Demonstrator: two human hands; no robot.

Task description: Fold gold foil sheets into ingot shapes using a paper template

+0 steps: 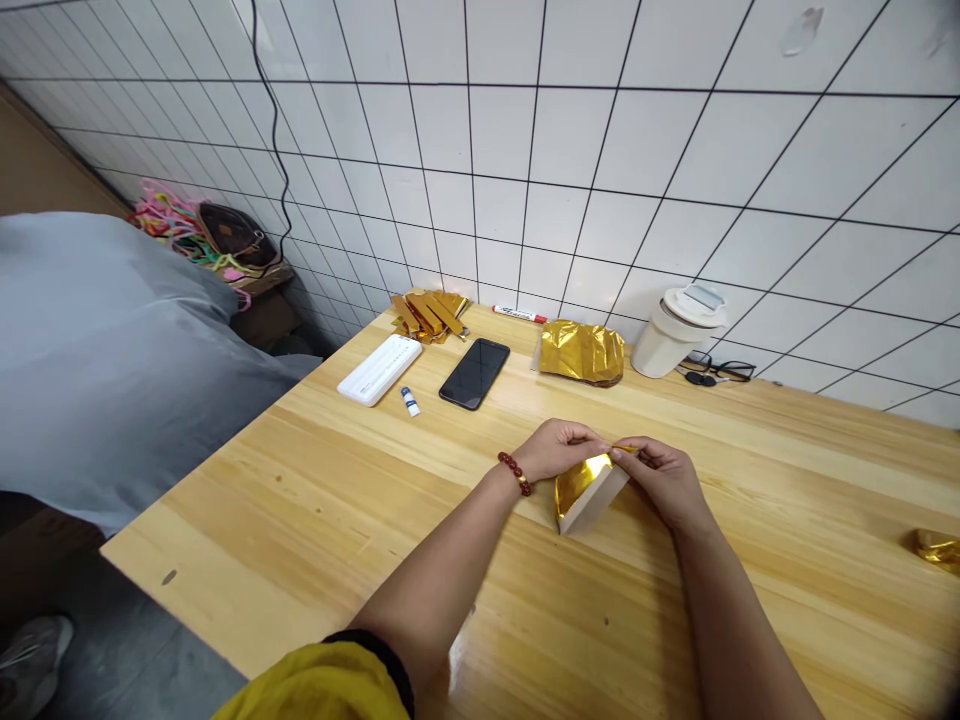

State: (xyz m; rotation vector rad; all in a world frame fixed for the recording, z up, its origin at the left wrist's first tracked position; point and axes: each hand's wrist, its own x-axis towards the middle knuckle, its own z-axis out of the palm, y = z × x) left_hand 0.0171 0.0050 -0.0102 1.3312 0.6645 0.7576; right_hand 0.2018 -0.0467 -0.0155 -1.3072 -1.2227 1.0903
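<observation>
Between my hands is a piece of gold foil paper (581,483), shiny on one face and pale on the other, folded or bent so that it stands tilted above the table. My left hand (559,447), with a dark red bead bracelet (514,473) at the wrist, pinches its top edge with thumb and fingers. On the opposite side my right hand (664,475) pinches the same top edge, where a narrow gold strip shows between the fingers. The fingertips of both hands nearly meet there. A stack of gold foil paper (581,352) lies beyond my hands.
Toward the wall are folded gold strips (429,315), a red-and-white marker (517,314), a white cup (671,335) and glasses (731,370). Left of the stack lie a phone (475,374), a white power bank (380,370) and a small tube (409,401). A person in grey (112,350) is at left.
</observation>
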